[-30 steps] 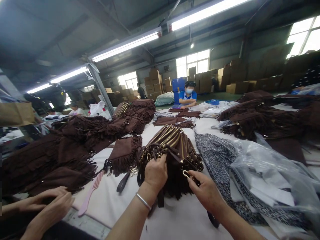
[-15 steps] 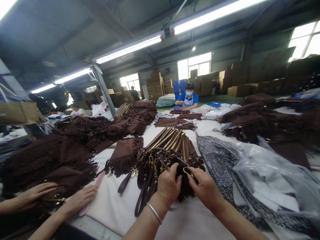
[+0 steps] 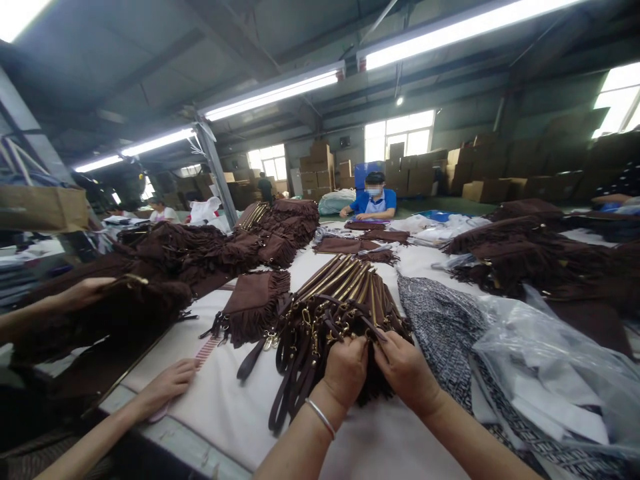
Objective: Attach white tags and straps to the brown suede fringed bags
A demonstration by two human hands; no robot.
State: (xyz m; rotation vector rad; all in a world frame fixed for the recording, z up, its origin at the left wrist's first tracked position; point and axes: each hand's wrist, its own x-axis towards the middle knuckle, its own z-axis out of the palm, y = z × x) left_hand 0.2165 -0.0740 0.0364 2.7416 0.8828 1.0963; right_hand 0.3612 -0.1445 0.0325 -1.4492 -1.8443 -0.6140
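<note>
In front of me a row of brown fringed pouches (image 3: 345,280) stands packed together, gold zippers upward. Brown wrist straps (image 3: 287,393) with gold clasps hang over their near side. My left hand (image 3: 347,365), with a silver bangle on its wrist, is closed with fingertips pressed together among the clasps; what it pinches is hidden. Close beside it, my right hand (image 3: 404,363) pinches the end of a brown wrist strap (image 3: 367,325) between thumb and fingers. The clasp at that end is covered by my fingers. Another fringed pouch (image 3: 255,297) lies flat to the left.
A co-worker's hands at the left handle a brown piece (image 3: 115,327) and rest by a striped strip (image 3: 207,350). Patterned dark cloth (image 3: 440,327) and a clear plastic bag (image 3: 555,367) lie right. Brown heaps (image 3: 540,247) flank the table; a person in blue (image 3: 375,200) sits opposite.
My two hands have come together at the clasps, and the gold clasp in my right fingers is now hidden. The co-worker's far-left hand has lifted a brown piece.
</note>
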